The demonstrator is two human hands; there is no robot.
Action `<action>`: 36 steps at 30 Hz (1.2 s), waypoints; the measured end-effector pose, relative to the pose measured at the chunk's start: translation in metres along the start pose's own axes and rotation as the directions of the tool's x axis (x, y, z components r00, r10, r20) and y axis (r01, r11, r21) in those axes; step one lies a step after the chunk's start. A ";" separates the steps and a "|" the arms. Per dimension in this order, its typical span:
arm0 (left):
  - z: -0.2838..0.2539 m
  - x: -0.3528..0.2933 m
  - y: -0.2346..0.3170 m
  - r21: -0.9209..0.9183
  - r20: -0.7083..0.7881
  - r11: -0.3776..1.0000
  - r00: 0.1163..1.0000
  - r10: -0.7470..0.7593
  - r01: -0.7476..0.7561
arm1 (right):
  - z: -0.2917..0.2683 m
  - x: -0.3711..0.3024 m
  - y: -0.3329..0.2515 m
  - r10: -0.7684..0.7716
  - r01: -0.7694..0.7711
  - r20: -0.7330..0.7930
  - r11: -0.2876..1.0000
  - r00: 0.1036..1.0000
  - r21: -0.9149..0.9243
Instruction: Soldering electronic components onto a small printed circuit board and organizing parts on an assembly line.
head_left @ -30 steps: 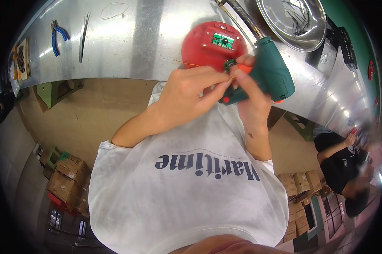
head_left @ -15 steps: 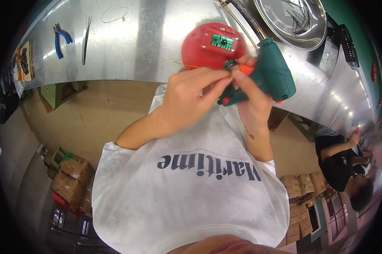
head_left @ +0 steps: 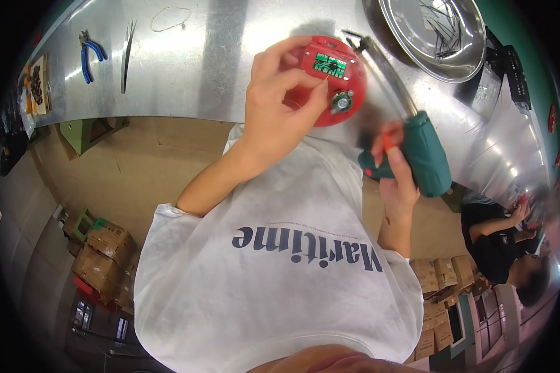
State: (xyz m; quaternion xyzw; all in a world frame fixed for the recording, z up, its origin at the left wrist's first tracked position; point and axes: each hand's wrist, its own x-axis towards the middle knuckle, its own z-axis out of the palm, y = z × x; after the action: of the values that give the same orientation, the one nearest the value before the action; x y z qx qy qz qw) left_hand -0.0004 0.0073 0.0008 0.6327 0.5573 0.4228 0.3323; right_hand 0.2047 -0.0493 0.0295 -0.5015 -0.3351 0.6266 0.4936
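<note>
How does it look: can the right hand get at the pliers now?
Probably not: the right hand holds the green tool, and the left hand lies between there and the pliers.

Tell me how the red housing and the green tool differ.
The red housing is round; the green tool is gun-shaped with a long metal barrel. The housing carries a circuit board; the tool shows none. The left hand is at the housing, while the right hand grips the tool. Both are over the bench.
</note>
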 end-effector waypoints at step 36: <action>0.005 0.008 0.003 -0.042 0.035 0.982 0.983 -0.182 0.183 | -0.036 -0.022 -0.002 0.033 -0.019 0.007 0.722 0.999 -0.691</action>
State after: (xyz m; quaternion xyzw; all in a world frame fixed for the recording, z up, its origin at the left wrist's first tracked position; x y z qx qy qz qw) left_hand 0.0052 0.0150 0.0029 0.5779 0.5981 0.3928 0.3924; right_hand 0.2398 -0.0726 0.0280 -0.6481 -0.5417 0.4681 0.2594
